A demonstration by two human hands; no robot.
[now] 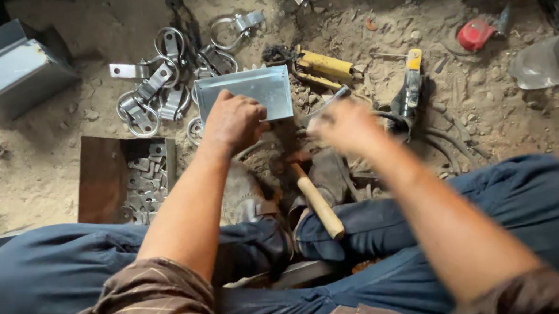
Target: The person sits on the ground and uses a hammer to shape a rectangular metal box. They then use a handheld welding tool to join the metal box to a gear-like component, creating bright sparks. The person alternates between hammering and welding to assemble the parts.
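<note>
Two hands at work over dirt floor [46,177]. Left hand [233,121] clenched on near edge of folded sheet-metal piece [248,94]; piece lies just ahead of grip, long axis left-right, flat-ish. Right hand [343,125] blurred, grip state can't tell; thin metal bit poking from it. Hammer [317,203] w/ wooden handle between knees, handle toward person, nearer right hand.

Shiny rectangular metal sheet [244,96] (folded edges), flat on dirt; small metal strip [327,104] blurred.
</note>
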